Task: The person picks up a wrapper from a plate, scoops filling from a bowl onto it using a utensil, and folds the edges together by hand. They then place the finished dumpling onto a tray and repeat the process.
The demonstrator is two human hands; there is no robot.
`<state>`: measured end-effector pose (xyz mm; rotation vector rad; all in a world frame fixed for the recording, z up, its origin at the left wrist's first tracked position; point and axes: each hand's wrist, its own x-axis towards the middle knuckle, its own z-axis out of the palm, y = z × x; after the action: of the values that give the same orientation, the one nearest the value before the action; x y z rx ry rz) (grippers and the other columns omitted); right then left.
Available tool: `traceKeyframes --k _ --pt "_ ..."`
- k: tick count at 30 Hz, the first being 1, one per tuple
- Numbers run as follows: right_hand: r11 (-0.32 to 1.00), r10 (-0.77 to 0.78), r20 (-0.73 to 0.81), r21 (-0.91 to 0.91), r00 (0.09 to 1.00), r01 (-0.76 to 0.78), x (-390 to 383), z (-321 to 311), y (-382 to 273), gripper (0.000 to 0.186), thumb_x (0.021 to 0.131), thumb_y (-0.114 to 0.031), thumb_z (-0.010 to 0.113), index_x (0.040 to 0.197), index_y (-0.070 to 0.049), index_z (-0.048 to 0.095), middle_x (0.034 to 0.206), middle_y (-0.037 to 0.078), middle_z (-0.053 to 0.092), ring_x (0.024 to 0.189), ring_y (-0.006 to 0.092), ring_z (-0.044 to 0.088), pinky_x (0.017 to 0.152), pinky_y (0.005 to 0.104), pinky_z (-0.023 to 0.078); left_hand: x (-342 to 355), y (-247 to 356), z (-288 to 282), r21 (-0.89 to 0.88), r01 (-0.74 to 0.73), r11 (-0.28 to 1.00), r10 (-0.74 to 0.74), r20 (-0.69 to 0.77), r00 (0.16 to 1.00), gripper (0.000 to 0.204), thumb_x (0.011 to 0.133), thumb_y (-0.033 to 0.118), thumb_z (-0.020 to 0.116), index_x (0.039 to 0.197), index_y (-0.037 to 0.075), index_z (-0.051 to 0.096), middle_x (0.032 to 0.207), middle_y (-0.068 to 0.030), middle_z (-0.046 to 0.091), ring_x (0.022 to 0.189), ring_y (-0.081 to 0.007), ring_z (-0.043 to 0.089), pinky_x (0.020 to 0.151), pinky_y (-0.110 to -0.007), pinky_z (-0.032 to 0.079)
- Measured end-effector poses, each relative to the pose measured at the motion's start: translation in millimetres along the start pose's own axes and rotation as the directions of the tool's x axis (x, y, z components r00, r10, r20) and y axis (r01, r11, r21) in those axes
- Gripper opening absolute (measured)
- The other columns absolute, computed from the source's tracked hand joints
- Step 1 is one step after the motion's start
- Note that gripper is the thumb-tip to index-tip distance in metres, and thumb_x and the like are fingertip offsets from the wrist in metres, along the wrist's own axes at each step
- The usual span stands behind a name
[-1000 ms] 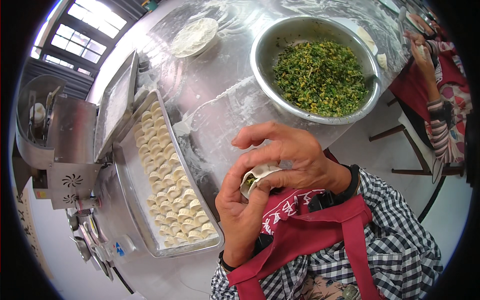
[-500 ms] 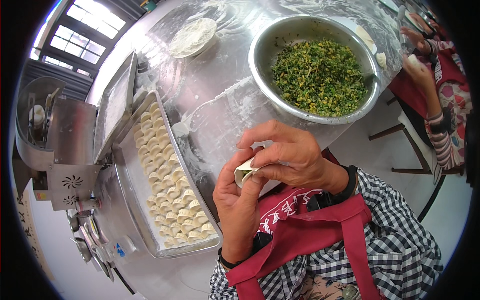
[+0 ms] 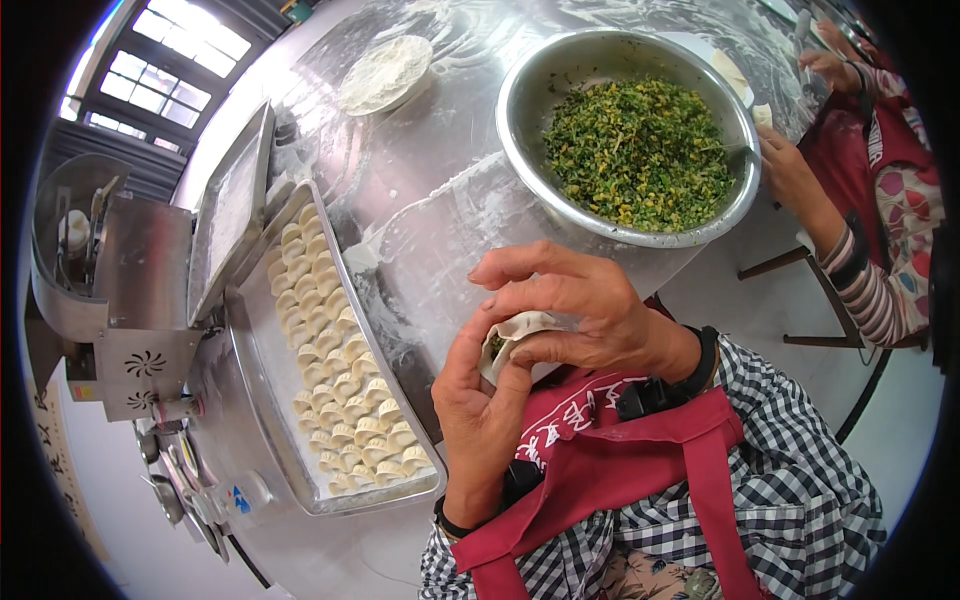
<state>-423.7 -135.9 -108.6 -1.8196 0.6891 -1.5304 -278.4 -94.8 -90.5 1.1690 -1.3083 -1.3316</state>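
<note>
Between my two hands is a partly folded dumpling (image 3: 512, 335), its pale wrapper pinched along the top and its green filling showing at the left end. My left hand (image 3: 485, 385) grips that open end between thumb and forefinger. From the right, my right hand (image 3: 585, 310) pinches the wrapper's edge with thumb and fingers. Beyond my hands stands a big steel bowl (image 3: 520, 165) of chopped green and yellow filling (image 3: 640, 155). To the left, a metal tray (image 3: 262, 400) holds rows of finished dumplings (image 3: 345, 385).
A floury plate (image 3: 387, 75) sits farther back on the flour-dusted steel table (image 3: 440, 215). Another tray (image 3: 230, 210) and a steel machine (image 3: 140, 270) stand at the left. A co-worker's hand (image 3: 795, 175) is at the bowl's right side, near a stool (image 3: 830, 290).
My right fingers have shifted along the wrapper, and more of its folded edge shows. The co-worker's nearer hand has come down to the bowl's right side.
</note>
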Motion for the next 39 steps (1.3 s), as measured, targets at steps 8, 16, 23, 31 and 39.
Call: traceKeyframes --k 8,16,23,31,39 --pt "0.999 -0.023 0.055 0.043 0.998 0.02 -5.3 0.5 6.8 0.021 0.065 -0.002 0.071 0.081 -0.001 0.059 0.106 0.015 0.056 0.09 0.0234 0.058 0.075 0.0318 0.048 3.2 -2.5 0.1 -0.14 0.05 0.989 -0.053 -0.018 0.998 0.04 0.081 -0.001 0.056 0.119 -0.005 0.044 0.107 -0.0122 0.055 0.096 -0.0178 0.056 0.083 -0.029 0.049" --pt "0.997 -0.068 -0.044 -0.03 0.997 0.067 -1.9 4.7 5.4 0.019 0.067 -0.001 0.07 0.083 -0.002 0.061 0.104 0.015 0.057 0.092 0.0241 0.059 0.075 0.0304 0.049 3.4 -6.6 -1.4 -0.511 0.111 0.852 -0.122 0.013 0.992 0.039 0.081 0.002 0.059 0.117 -0.003 0.045 0.107 -0.0138 0.055 0.096 -0.0201 0.058 0.083 -0.032 0.05" --pt "0.998 -0.055 -0.041 -0.022 0.998 0.054 -3.8 4.8 7.6 0.016 0.066 -0.001 0.07 0.079 -0.001 0.061 0.1 0.014 0.057 0.091 0.0238 0.058 0.075 0.0297 0.049 2.8 -2.3 11.4 -0.158 -0.052 0.986 0.042 -0.065 0.997 0.041 0.083 -0.002 0.053 0.123 -0.005 0.041 0.115 -0.0139 0.052 0.102 -0.0177 0.054 0.086 -0.028 0.047" --pt "1.0 -0.01 -0.026 -0.03 1.0 0.009 -3.7 4.0 4.9 0.019 0.064 0.001 0.069 0.081 -0.002 0.061 0.103 0.012 0.057 0.09 0.0231 0.057 0.07 0.0292 0.049 0.4 -7.4 4.6 0.09 -0.088 0.992 0.088 0.003 0.996 0.047 0.08 -0.011 0.043 0.126 -0.005 0.038 0.12 -0.0132 0.049 0.106 -0.0161 0.05 0.087 -0.025 0.042" --pt "0.994 0.014 0.025 0.107 1.0 -0.016 -7.3 1.4 12.1 0.021 0.066 0.003 0.068 0.086 -0.004 0.062 0.106 0.012 0.056 0.095 0.0214 0.055 0.073 0.0293 0.048 2.7 -4.1 6.5 -0.058 -0.04 0.998 0.038 -0.043 0.998 0.052 0.078 -0.013 0.042 0.128 -0.004 0.033 0.121 -0.0158 0.047 0.107 -0.0196 0.051 0.087 -0.029 0.046"
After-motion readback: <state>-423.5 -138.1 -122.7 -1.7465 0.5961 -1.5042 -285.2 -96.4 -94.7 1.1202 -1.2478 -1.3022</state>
